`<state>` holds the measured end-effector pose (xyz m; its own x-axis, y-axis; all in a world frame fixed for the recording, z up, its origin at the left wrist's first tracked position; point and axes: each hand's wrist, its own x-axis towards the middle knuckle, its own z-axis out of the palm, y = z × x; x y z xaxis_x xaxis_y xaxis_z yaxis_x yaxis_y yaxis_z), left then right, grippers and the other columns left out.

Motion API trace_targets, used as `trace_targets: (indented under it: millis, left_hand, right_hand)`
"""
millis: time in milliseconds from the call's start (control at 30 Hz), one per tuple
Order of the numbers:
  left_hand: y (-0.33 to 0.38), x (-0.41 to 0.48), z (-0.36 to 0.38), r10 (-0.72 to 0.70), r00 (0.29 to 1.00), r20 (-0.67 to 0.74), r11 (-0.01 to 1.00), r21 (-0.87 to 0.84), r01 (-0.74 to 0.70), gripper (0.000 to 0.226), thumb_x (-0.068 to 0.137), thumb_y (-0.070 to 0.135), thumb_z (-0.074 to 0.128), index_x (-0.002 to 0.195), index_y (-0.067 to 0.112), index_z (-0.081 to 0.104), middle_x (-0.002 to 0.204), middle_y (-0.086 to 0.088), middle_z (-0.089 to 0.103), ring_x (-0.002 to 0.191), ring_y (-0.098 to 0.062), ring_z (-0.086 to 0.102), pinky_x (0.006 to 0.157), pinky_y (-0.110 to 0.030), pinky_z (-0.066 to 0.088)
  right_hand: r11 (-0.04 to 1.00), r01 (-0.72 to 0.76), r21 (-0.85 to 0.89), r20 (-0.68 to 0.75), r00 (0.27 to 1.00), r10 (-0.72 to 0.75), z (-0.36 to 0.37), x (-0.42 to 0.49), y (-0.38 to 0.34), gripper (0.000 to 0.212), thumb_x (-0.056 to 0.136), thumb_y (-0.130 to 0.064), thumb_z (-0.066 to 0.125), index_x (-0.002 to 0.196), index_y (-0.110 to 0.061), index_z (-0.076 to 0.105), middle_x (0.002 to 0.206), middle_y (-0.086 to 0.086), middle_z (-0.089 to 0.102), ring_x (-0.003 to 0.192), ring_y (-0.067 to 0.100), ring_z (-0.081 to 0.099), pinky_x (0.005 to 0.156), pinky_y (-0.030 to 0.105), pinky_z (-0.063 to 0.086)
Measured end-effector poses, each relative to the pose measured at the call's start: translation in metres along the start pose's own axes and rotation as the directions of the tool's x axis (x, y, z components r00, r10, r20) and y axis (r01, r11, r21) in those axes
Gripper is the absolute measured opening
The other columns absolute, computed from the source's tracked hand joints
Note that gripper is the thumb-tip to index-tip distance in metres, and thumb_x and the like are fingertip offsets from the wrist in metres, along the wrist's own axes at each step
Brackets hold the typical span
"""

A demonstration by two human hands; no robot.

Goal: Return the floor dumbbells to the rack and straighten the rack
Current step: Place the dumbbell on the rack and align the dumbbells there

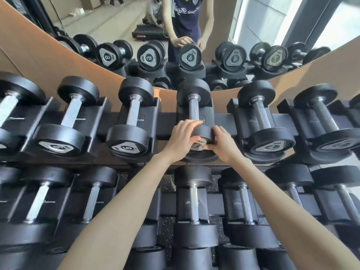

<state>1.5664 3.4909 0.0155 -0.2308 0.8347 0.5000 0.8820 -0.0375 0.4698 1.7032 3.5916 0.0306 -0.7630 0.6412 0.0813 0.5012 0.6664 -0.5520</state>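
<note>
A black dumbbell point(193, 110) with a steel handle lies in its cradle in the middle of the top tier of the rack point(165, 121). Both my hands hold its near head. My left hand point(182, 138) curls over the head's left side, fingers on top and thumb on the grey end plate. My right hand point(222, 143) grips the right side of the same head. The number on the end plate is partly covered by my fingers.
Several more dumbbells sit in cradles left point(130, 121) and right point(261, 121) on the top tier, and others fill the lower tier point(193, 201). A mirror point(175, 26) behind the rack reflects me and the room. Speckled floor point(167, 182) shows between the tiers.
</note>
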Motion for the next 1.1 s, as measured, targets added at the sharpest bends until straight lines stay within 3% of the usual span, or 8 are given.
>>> trace_targets:
  millis: [100, 267, 400, 500, 700, 833, 933, 1100]
  left_hand:
    - [-0.016, -0.013, -0.003, -0.084, 0.994, -0.063, 0.988, -0.136, 0.075, 0.041, 0.093, 0.022, 0.044, 0.129, 0.002, 0.046, 0.123, -0.015, 0.05, 0.112, -0.019, 0.041, 0.101, -0.029, 0.03]
    - [-0.022, -0.039, 0.016, -0.317, 0.947, -0.053, 0.889, -0.364, 0.278, 0.04, 0.093, 0.005, 0.041, 0.132, -0.002, 0.035, 0.13, -0.017, 0.041, 0.115, -0.005, 0.033, 0.1, -0.005, 0.021]
    - [-0.027, -0.028, 0.022, -0.306, 0.952, 0.002, 0.86, -0.429, 0.277, 0.041, 0.093, 0.008, 0.04, 0.131, -0.003, 0.035, 0.131, -0.018, 0.04, 0.121, -0.019, 0.036, 0.106, -0.02, 0.023]
    - [-0.029, -0.021, 0.018, -0.256, 0.962, 0.091, 0.871, -0.409, 0.271, 0.038, 0.097, 0.006, 0.041, 0.134, 0.001, 0.032, 0.136, -0.014, 0.036, 0.124, -0.016, 0.033, 0.105, -0.024, 0.022]
    - [-0.034, -0.025, 0.018, -0.262, 0.959, 0.105, 0.845, -0.455, 0.281, 0.041, 0.098, 0.018, 0.039, 0.136, 0.005, 0.031, 0.136, -0.012, 0.036, 0.125, -0.015, 0.032, 0.106, -0.026, 0.022]
    - [-0.027, -0.022, 0.018, -0.271, 0.957, 0.107, 0.852, -0.436, 0.29, 0.039, 0.099, 0.013, 0.041, 0.136, 0.004, 0.033, 0.133, -0.012, 0.037, 0.124, -0.018, 0.032, 0.107, -0.03, 0.024]
    - [-0.02, -0.023, 0.013, -0.294, 0.953, 0.078, 0.88, -0.367, 0.301, 0.041, 0.099, 0.017, 0.042, 0.137, 0.005, 0.034, 0.134, -0.013, 0.04, 0.124, -0.022, 0.035, 0.105, -0.034, 0.028]
    - [-0.009, -0.032, -0.016, -0.329, 0.934, 0.139, 0.944, 0.017, 0.33, 0.049, 0.1, 0.031, 0.039, 0.144, 0.011, 0.029, 0.145, -0.009, 0.038, 0.133, -0.024, 0.032, 0.104, -0.04, 0.032]
  right_hand:
    - [0.979, 0.098, -0.179, 0.025, 0.995, -0.095, -0.008, 0.001, -0.02, 0.042, 0.076, -0.013, 0.07, 0.107, -0.002, 0.045, 0.104, 0.016, 0.048, 0.095, 0.037, 0.051, 0.074, 0.04, 0.039]
    - [0.856, 0.194, -0.479, 0.072, 0.981, -0.182, -0.016, 0.004, -0.044, 0.047, 0.076, -0.013, 0.07, 0.116, -0.005, 0.046, 0.108, 0.014, 0.048, 0.1, 0.033, 0.049, 0.07, 0.041, 0.047]
    - [0.895, 0.136, -0.424, 0.041, 0.991, -0.13, -0.019, 0.002, -0.034, 0.054, 0.075, -0.018, 0.071, 0.122, -0.005, 0.047, 0.109, 0.015, 0.049, 0.103, 0.034, 0.048, 0.08, 0.039, 0.042]
    - [0.919, 0.072, -0.387, 0.029, 0.997, -0.066, -0.018, 0.002, -0.03, 0.05, 0.074, -0.018, 0.072, 0.115, -0.002, 0.049, 0.109, 0.017, 0.048, 0.104, 0.036, 0.047, 0.081, 0.039, 0.04]
    - [0.916, 0.086, -0.391, 0.025, 0.996, -0.083, -0.017, 0.004, -0.03, 0.051, 0.073, -0.019, 0.074, 0.116, -0.003, 0.05, 0.103, 0.016, 0.049, 0.099, 0.036, 0.049, 0.076, 0.037, 0.039]
    - [0.938, 0.066, -0.34, -0.005, 0.997, -0.072, -0.017, -0.001, -0.023, 0.052, 0.076, -0.017, 0.072, 0.119, -0.004, 0.048, 0.105, 0.016, 0.049, 0.099, 0.038, 0.05, 0.075, 0.039, 0.039]
    - [0.949, 0.072, -0.306, -0.029, 0.996, -0.085, -0.008, -0.014, -0.023, 0.059, 0.081, -0.014, 0.067, 0.131, -0.001, 0.039, 0.119, 0.018, 0.048, 0.109, 0.039, 0.048, 0.084, 0.041, 0.041]
    - [0.933, 0.097, -0.346, 0.031, 0.995, -0.092, -0.015, -0.035, -0.019, 0.08, 0.085, -0.026, 0.064, 0.146, -0.007, 0.016, 0.146, 0.012, 0.032, 0.124, 0.034, 0.044, 0.092, 0.042, 0.045]
